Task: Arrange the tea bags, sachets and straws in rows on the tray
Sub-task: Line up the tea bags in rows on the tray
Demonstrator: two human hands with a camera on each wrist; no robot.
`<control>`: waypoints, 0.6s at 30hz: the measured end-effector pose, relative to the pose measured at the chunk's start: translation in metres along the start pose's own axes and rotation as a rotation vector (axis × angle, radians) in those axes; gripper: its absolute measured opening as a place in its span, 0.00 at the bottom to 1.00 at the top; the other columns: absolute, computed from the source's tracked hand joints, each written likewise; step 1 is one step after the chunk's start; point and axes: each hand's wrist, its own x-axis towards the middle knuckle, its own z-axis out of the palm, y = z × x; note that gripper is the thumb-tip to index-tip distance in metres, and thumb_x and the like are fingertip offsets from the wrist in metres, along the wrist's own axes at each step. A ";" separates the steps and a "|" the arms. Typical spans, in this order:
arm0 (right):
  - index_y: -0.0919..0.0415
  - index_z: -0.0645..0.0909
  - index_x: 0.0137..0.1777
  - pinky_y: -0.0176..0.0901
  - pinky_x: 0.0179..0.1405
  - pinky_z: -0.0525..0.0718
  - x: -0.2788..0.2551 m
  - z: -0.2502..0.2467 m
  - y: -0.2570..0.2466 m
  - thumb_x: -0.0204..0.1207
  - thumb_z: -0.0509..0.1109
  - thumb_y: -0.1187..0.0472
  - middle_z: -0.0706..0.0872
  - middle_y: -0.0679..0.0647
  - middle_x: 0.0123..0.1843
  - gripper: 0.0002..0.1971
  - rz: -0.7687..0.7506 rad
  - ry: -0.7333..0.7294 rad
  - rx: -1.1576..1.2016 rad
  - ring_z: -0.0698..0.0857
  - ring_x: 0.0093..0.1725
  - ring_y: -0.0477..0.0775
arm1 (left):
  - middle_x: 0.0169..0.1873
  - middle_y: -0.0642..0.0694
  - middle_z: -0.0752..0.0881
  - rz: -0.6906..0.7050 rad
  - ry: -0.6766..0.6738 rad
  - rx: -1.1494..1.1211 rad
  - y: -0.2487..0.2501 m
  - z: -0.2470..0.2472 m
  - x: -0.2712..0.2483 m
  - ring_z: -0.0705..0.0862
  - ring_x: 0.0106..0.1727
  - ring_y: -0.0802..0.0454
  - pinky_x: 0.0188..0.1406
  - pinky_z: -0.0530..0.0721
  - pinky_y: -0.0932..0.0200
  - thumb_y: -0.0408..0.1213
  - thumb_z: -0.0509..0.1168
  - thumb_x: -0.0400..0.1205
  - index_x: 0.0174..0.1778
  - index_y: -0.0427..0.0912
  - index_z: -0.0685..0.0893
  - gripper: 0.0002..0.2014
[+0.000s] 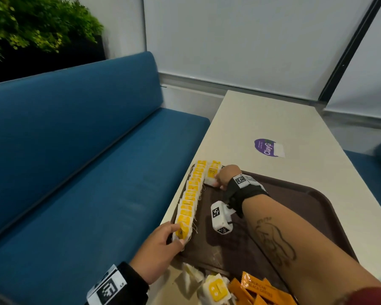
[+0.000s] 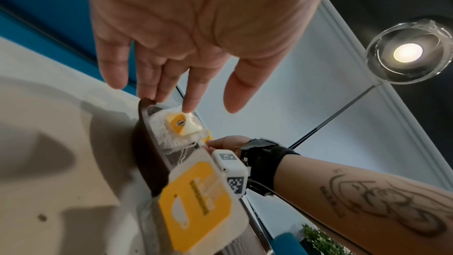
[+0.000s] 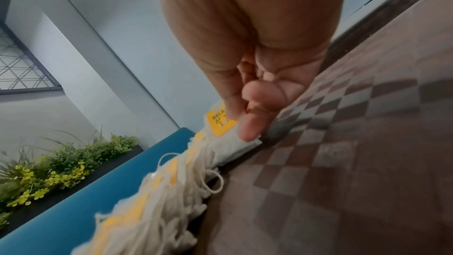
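A brown tray [image 1: 295,205] lies on the cream table [image 1: 262,119]. A row of tea bags [image 1: 193,194] with yellow tags runs along the tray's left edge. My left hand [image 1: 177,235] is at the row's near end, fingers [image 2: 193,92] straight, one fingertip touching the nearest tea bag [image 2: 181,125]. My right hand [image 1: 220,179] is at the tray's far left corner and pinches a small stack of tea bags [image 1: 212,173] beside the row's far end; its fingers [image 3: 247,127] press on that stack [image 3: 221,123]. Loose tea bags [image 1: 216,289] and orange sachets [image 1: 257,289] lie at the near edge.
A blue bench seat [image 1: 75,150] runs close along the table's left side. A purple sticker [image 1: 266,147] is on the table beyond the tray. Green plants [image 1: 31,25] stand behind the bench. The tray's checkered floor [image 3: 343,162] right of the row is bare.
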 end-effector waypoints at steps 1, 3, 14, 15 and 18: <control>0.55 0.74 0.72 0.43 0.63 0.75 0.002 0.000 0.002 0.83 0.60 0.51 0.79 0.55 0.70 0.19 0.002 -0.019 0.014 0.78 0.69 0.58 | 0.45 0.72 0.66 0.003 -0.002 -0.005 0.001 0.000 0.000 0.68 0.44 0.79 0.36 0.68 0.90 0.34 0.60 0.84 0.66 0.47 0.74 0.14; 0.56 0.75 0.70 0.43 0.61 0.76 0.008 0.001 0.008 0.83 0.62 0.54 0.80 0.55 0.68 0.18 0.101 -0.050 0.247 0.79 0.67 0.57 | 0.45 0.72 0.66 0.008 -0.002 -0.013 0.000 0.000 0.000 0.68 0.44 0.78 0.37 0.68 0.90 0.34 0.60 0.84 0.61 0.50 0.74 0.12; 0.65 0.63 0.78 0.50 0.63 0.78 0.002 0.001 0.009 0.75 0.68 0.73 0.73 0.63 0.73 0.31 0.122 0.007 0.614 0.74 0.71 0.63 | 0.65 0.58 0.70 -0.028 -0.013 0.002 -0.007 -0.003 0.001 0.68 0.66 0.63 0.60 0.63 0.71 0.36 0.60 0.84 0.72 0.46 0.73 0.19; 0.65 0.63 0.77 0.49 0.62 0.78 -0.004 -0.004 0.010 0.75 0.68 0.71 0.74 0.63 0.72 0.31 0.116 0.021 0.590 0.75 0.70 0.63 | 0.66 0.57 0.71 -0.025 -0.012 0.002 -0.007 -0.004 -0.001 0.69 0.67 0.62 0.60 0.64 0.70 0.37 0.61 0.84 0.72 0.46 0.73 0.19; 0.62 0.69 0.73 0.45 0.45 0.82 -0.039 -0.027 0.015 0.75 0.71 0.65 0.79 0.58 0.61 0.27 0.005 -0.014 0.532 0.80 0.57 0.56 | 0.68 0.52 0.75 -0.004 -0.017 -0.009 -0.004 -0.009 -0.010 0.73 0.69 0.58 0.59 0.68 0.68 0.38 0.62 0.83 0.71 0.46 0.75 0.19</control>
